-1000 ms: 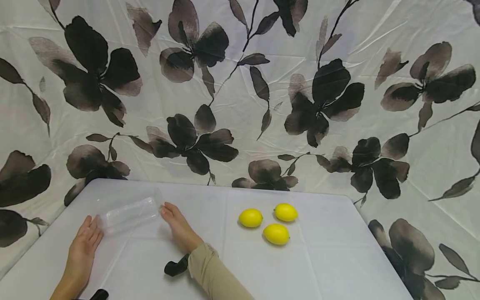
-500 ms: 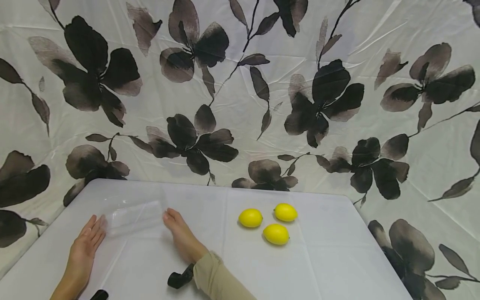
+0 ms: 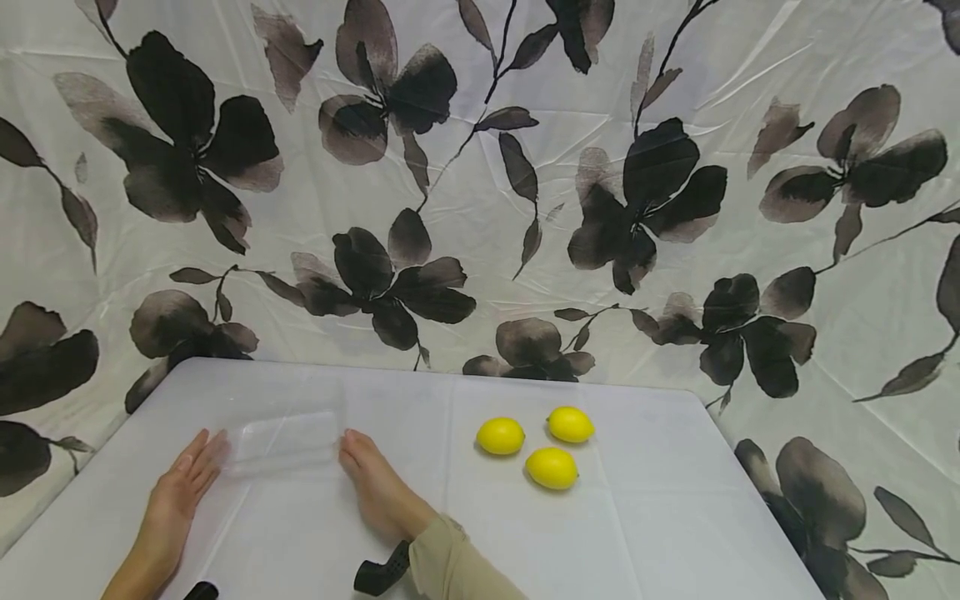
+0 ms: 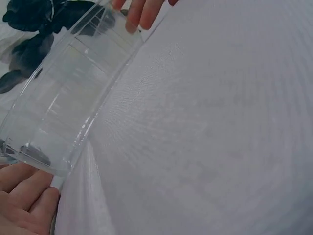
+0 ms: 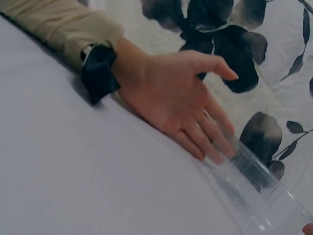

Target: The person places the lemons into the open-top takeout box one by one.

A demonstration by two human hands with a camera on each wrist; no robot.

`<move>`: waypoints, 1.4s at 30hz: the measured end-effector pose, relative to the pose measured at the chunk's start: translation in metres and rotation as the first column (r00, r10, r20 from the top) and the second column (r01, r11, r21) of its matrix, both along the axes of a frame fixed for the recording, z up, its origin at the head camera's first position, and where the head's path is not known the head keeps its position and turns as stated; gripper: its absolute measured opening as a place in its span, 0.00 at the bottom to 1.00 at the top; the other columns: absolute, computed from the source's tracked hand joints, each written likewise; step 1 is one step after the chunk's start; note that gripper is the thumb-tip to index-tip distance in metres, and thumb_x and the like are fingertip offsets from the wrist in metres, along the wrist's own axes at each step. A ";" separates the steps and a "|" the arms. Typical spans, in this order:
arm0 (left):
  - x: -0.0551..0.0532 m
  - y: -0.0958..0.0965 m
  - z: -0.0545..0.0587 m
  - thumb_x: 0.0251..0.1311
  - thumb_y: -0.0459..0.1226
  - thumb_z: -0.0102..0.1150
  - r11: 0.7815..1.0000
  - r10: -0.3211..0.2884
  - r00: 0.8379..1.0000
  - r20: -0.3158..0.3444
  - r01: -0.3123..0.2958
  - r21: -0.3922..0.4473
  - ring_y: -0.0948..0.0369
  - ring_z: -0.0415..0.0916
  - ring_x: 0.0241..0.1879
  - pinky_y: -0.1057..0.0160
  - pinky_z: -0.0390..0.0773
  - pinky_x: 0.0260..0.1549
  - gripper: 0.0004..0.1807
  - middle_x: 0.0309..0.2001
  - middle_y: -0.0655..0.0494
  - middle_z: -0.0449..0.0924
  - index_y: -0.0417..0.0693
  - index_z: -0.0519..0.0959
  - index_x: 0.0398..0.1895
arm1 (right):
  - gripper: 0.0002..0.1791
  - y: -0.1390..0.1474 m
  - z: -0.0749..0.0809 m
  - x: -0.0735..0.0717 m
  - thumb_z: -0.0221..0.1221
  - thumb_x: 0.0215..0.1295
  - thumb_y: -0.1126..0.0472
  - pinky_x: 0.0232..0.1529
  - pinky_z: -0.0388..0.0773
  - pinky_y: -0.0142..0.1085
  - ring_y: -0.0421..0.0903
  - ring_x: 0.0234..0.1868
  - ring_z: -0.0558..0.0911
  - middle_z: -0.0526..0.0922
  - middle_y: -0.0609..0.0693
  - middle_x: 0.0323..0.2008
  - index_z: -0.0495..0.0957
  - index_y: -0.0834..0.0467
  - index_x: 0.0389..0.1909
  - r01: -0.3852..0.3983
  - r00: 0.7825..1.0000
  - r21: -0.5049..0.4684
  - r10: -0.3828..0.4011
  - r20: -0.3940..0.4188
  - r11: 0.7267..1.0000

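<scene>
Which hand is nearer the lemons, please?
Right. The right hand is left of the lemons, at the right end of the clear box; the left hand is farther left, at its other end.

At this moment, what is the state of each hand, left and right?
Left hand: open, against the left end of the clear container, not gripping it.
Right hand: open, against the container's right end, not gripping it.
</scene>
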State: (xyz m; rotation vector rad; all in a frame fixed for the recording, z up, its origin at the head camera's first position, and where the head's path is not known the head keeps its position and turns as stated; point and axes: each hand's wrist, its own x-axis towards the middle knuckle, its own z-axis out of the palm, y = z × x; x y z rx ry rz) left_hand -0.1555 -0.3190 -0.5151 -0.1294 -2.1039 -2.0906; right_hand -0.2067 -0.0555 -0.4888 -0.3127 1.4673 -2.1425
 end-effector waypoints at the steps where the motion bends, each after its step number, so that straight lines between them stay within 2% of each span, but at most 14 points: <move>1: -0.001 0.000 0.001 0.79 0.48 0.24 1.000 -0.006 1.000 0.023 0.006 0.001 0.89 0.59 0.59 0.83 0.50 0.64 0.36 0.63 0.86 0.61 0.36 0.29 0.77 | 0.45 0.002 0.001 0.001 0.46 0.75 0.41 0.75 0.31 0.55 0.61 0.77 0.44 0.47 0.65 0.76 0.42 0.69 0.76 0.000 1.000 -0.001 0.000 0.006 1.000; 3: -0.002 0.001 0.004 0.79 0.49 0.24 1.000 -0.020 0.998 0.059 0.019 0.024 0.90 0.60 0.56 0.82 0.51 0.64 0.37 0.60 0.88 0.63 0.35 0.28 0.77 | 0.47 0.005 0.003 0.003 0.46 0.75 0.40 0.74 0.29 0.57 0.62 0.77 0.43 0.46 0.66 0.76 0.40 0.70 0.76 -0.003 1.000 0.008 0.003 0.021 1.000; 5: -0.003 0.003 0.007 0.79 0.50 0.23 1.000 -0.027 0.995 0.091 0.028 -0.013 0.90 0.60 0.55 0.83 0.53 0.63 0.38 0.65 0.84 0.59 0.34 0.27 0.76 | 0.49 0.008 0.006 0.006 0.46 0.74 0.39 0.74 0.28 0.57 0.62 0.77 0.41 0.45 0.67 0.76 0.40 0.71 0.76 -0.004 0.999 0.019 0.004 0.036 1.000; 8: -0.007 0.006 0.012 0.79 0.52 0.22 0.996 -0.040 0.990 0.138 0.051 -0.076 0.84 0.55 0.65 0.83 0.55 0.62 0.38 0.77 0.59 0.45 0.36 0.27 0.77 | 0.49 0.013 0.012 0.010 0.45 0.73 0.38 0.74 0.28 0.57 0.63 0.77 0.38 0.42 0.67 0.76 0.39 0.70 0.76 -0.015 0.999 0.051 0.012 0.045 0.999; 11: -0.010 0.010 0.017 0.78 0.53 0.20 0.988 -0.053 0.985 0.163 0.076 -0.138 0.78 0.49 0.70 0.83 0.56 0.61 0.38 0.76 0.34 0.34 0.37 0.28 0.77 | 0.48 0.018 0.017 0.015 0.44 0.73 0.37 0.75 0.29 0.55 0.62 0.77 0.37 0.40 0.66 0.77 0.39 0.69 0.76 -0.026 0.998 0.059 0.023 0.053 0.998; 12: -0.012 0.011 0.018 0.79 0.53 0.20 0.988 -0.064 0.985 0.159 0.085 -0.129 0.78 0.50 0.70 0.83 0.56 0.62 0.38 0.77 0.35 0.35 0.37 0.28 0.77 | 0.48 0.021 0.019 0.017 0.44 0.74 0.38 0.75 0.30 0.55 0.62 0.77 0.36 0.39 0.66 0.77 0.39 0.69 0.76 -0.030 0.998 0.062 0.026 0.061 0.998; 15: -0.015 0.014 0.018 0.79 0.53 0.20 0.989 -0.095 0.987 0.133 0.109 -0.098 0.88 0.59 0.59 0.82 0.57 0.62 0.39 0.76 0.61 0.49 0.34 0.29 0.77 | 0.48 0.027 0.023 0.024 0.43 0.74 0.38 0.74 0.29 0.56 0.63 0.77 0.36 0.38 0.66 0.77 0.38 0.69 0.76 -0.033 0.996 0.057 0.028 0.086 0.998; 18: -0.019 0.018 0.018 0.79 0.51 0.21 0.990 -0.133 0.985 0.114 0.137 -0.031 0.90 0.64 0.52 0.81 0.58 0.62 0.39 0.60 0.84 0.64 0.31 0.30 0.76 | 0.50 0.036 0.026 0.031 0.43 0.74 0.38 0.73 0.26 0.58 0.64 0.77 0.35 0.37 0.68 0.77 0.35 0.70 0.76 -0.033 0.992 0.057 0.026 0.122 0.998; 21: -0.023 0.024 0.020 0.79 0.52 0.22 0.988 -0.146 0.981 0.127 0.152 -0.032 0.90 0.65 0.51 0.82 0.60 0.59 0.39 0.52 0.91 0.68 0.31 0.31 0.76 | 0.52 0.045 0.029 0.037 0.44 0.74 0.37 0.72 0.25 0.60 0.65 0.77 0.35 0.37 0.69 0.77 0.31 0.72 0.75 -0.044 0.989 0.063 0.035 0.141 0.997; 28: -0.031 0.039 0.025 0.79 0.51 0.23 0.984 -0.172 0.973 0.156 0.176 -0.009 0.88 0.66 0.52 0.80 0.58 0.61 0.38 0.52 0.90 0.70 0.31 0.34 0.77 | 0.56 0.062 0.030 0.050 0.47 0.72 0.36 0.71 0.25 0.61 0.67 0.76 0.38 0.40 0.72 0.76 0.29 0.71 0.75 -0.039 0.985 0.004 0.038 0.169 0.999; 32: -0.037 0.048 0.028 0.79 0.53 0.22 0.978 -0.197 0.963 0.184 0.205 -0.029 0.88 0.65 0.53 0.66 0.54 0.71 0.39 0.54 0.86 0.69 0.34 0.34 0.78 | 0.53 0.072 0.028 0.055 0.46 0.72 0.37 0.73 0.26 0.58 0.67 0.76 0.39 0.40 0.73 0.75 0.32 0.69 0.76 -0.042 0.984 -0.054 0.051 0.173 0.998; 35: -0.042 0.057 0.032 0.79 0.54 0.21 0.972 -0.205 0.958 0.201 0.223 -0.075 0.87 0.64 0.54 0.63 0.57 0.70 0.39 0.62 0.73 0.67 0.35 0.37 0.78 | 0.51 0.083 0.028 0.058 0.44 0.73 0.36 0.73 0.27 0.57 0.67 0.76 0.40 0.39 0.74 0.75 0.34 0.69 0.76 -0.058 0.981 -0.084 0.072 0.179 0.995; 39: -0.048 0.070 0.035 0.79 0.53 0.21 0.963 -0.230 0.957 0.176 0.250 -0.104 0.85 0.64 0.56 0.77 0.66 0.58 0.38 0.71 0.48 0.60 0.33 0.41 0.78 | 0.53 0.097 0.029 0.061 0.43 0.72 0.36 0.74 0.29 0.57 0.68 0.76 0.41 0.39 0.75 0.74 0.32 0.70 0.76 -0.067 0.972 -0.119 0.091 0.215 0.991; 42: -0.052 0.079 0.033 0.80 0.51 0.21 0.959 -0.264 0.955 0.134 0.275 -0.072 0.82 0.66 0.57 0.79 0.66 0.55 0.37 0.70 0.48 0.63 0.30 0.43 0.77 | 0.54 0.105 0.029 0.064 0.43 0.72 0.35 0.74 0.30 0.56 0.68 0.76 0.42 0.41 0.76 0.74 0.31 0.72 0.75 -0.054 0.964 -0.144 0.090 0.252 0.988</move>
